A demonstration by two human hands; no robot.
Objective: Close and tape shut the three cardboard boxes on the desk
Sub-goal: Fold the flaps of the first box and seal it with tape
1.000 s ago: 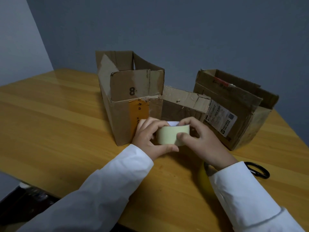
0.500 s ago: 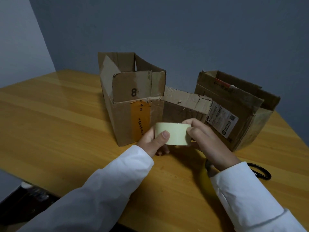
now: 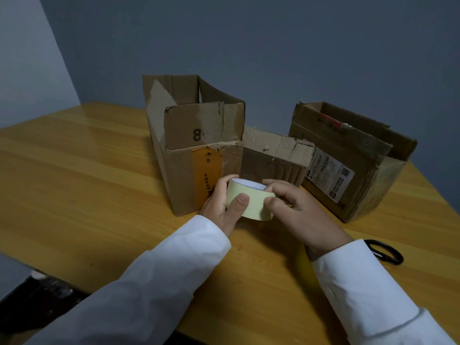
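Centrally, both hands (image 3: 261, 210) grip tape roll (image 3: 251, 202).

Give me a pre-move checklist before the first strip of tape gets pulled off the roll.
1. Tape roll in hand: ok, left hand and right hand both grip it.
2. Free tape end found: cannot tell.
3. Tall box flaps closed: not ok, standing open.
4. Right box flaps closed: not ok, open.
5. Middle box closed: cannot tell.
6. Scissors nearby: ok, on the desk beside the right sleeve.
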